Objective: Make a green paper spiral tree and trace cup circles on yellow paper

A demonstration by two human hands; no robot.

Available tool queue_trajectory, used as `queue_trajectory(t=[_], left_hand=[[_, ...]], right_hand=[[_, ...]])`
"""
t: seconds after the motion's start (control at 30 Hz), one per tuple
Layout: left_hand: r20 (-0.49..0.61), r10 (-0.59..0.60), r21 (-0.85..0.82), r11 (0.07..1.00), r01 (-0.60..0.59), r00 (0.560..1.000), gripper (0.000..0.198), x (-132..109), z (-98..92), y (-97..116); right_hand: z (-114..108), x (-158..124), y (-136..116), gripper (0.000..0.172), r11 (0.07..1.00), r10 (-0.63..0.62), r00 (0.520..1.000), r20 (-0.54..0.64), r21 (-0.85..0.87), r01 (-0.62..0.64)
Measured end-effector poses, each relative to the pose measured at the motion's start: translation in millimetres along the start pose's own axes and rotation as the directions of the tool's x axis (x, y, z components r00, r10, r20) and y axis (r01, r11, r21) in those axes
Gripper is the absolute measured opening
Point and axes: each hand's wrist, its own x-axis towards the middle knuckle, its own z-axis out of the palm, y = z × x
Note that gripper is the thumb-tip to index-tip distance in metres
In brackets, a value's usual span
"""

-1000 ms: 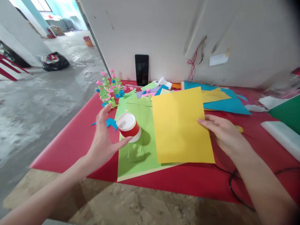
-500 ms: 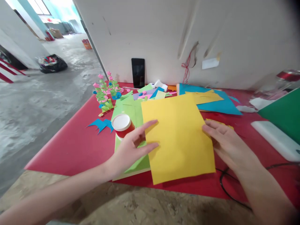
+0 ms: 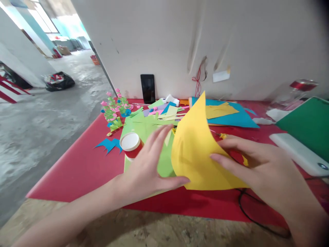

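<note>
A sheet of yellow paper (image 3: pixel 195 154) is held up in front of me, bent into a curve with its top corner pointing upward. My right hand (image 3: pixel 249 163) pinches its right side between thumb and fingers. Beside the sheet's left edge, my left hand (image 3: pixel 151 161) is spread, its thumb tip at the lower left of the paper; whether it touches cannot be made out. Behind my left hand stands a red jar with a white lid (image 3: pixel 130 141), partly covered by that hand. Light green paper (image 3: pixel 141 125) lies under the jar and my left hand.
Paper flowers (image 3: pixel 115 106) stand at the left, near a blue paper cutout (image 3: pixel 108 145). A phone (image 3: pixel 148 88) leans on the wall. Blue sheets (image 3: pixel 231 118) lie at the back right. A white power bank-like block (image 3: pixel 298 154) and a black cable (image 3: pixel 241 202) are at the right.
The yellow sheet has gone from nearly flat to curved, turning toward the right. My left hand's fingers have left its left edge and spread; my right hand still grips it.
</note>
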Motion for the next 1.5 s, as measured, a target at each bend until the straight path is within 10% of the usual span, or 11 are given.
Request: queue_trajectory(t=[0.2, 0.33, 0.57, 0.9, 1.5], left_hand=[[0.113, -0.04, -0.394, 0.915, 0.082, 0.993, 0.082, 20.0, 16.2, 11.7], [0.098, -0.259, -0.594, 0.759, 0.265, 0.961, 0.053, 21.3, 11.7, 6.1], [0.137, -0.391, -0.748, 0.562, 0.354, 0.91, 0.046, 21.4, 11.1, 4.2], [0.206, -0.36, -0.845, 0.404, 0.351, 0.91, 0.019, 18.9, 3.7, 2.9], [0.229, -0.342, -0.848, 0.39, 0.359, 0.912, 0.021, 22.4, -1.4, -2.8]], right_hand=[[1.8, 17.3, -22.2, 0.01, 0.991, -0.112, 0.994, 0.006, 0.073, 0.112], [-9.8, 21.3, -13.6, 0.021, 0.999, 0.005, 0.976, -0.216, 0.033, 0.003], [4.3, 20.2, -7.6, 0.027, 0.928, 0.311, 0.95, -0.037, 0.226, -0.295], [8.1, 18.4, 0.7, 0.015, 0.995, -0.018, 0.998, -0.067, 0.097, 0.024], [6.9, 19.5, 0.6, 0.029, 0.994, -0.093, 0.996, 0.017, 0.061, 0.092]])
